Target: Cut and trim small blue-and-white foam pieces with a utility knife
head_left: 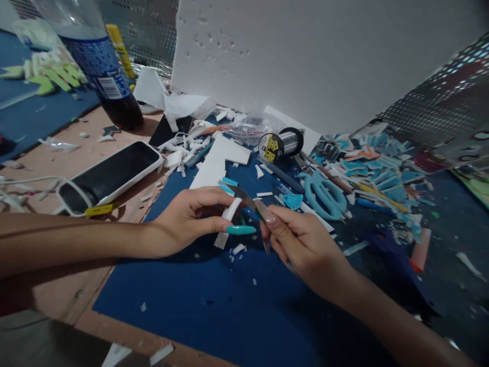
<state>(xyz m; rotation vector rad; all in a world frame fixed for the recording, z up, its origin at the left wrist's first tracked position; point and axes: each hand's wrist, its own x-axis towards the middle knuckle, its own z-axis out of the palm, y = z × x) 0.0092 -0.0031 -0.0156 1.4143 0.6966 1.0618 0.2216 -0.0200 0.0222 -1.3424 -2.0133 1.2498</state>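
Observation:
My left hand pinches a small white strip of foam between thumb and fingers, above the blue mat. In my right hand is a craft knife, its blade pointing left and reaching close to the top of the foam strip. I cannot tell whether the blade touches the foam. The knife's handle is mostly hidden by my fingers. Small white scraps lie on the blue mat just below my hands. A larger white foam sheet piece lies behind my left hand.
Light-blue scissors and a wire spool lie behind my right hand. Blue and white offcuts are heaped at the right. A phone and a cola bottle are at the left. A large white board stands at the back.

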